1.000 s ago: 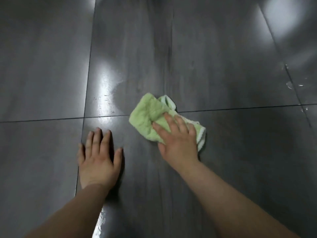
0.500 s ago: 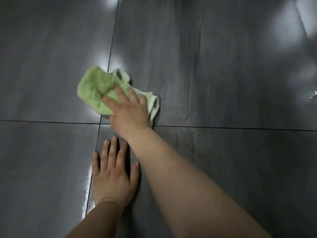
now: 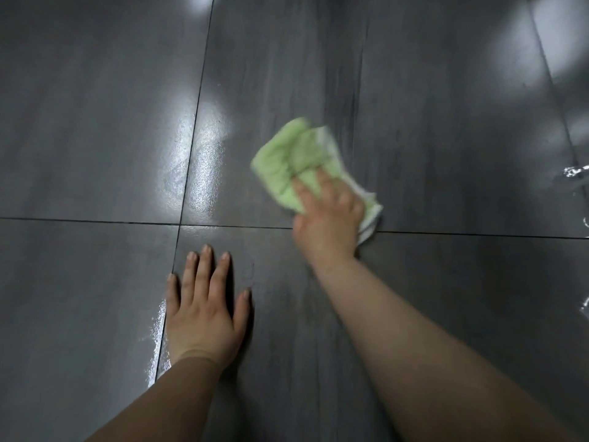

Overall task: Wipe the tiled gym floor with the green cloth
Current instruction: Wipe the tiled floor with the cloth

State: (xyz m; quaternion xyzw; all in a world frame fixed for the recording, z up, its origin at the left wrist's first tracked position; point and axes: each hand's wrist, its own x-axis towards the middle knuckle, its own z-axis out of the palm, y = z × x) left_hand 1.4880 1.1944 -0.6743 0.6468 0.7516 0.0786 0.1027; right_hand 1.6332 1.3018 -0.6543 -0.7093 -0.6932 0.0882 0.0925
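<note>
Mostly flat right hand [image 3: 328, 223] on cloth [image 3: 288, 161]

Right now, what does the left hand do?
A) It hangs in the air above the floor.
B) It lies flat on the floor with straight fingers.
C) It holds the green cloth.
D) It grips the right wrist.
B: the left hand lies palm down on the dark floor, fingers straight, while the right hand presses the green cloth.
</note>
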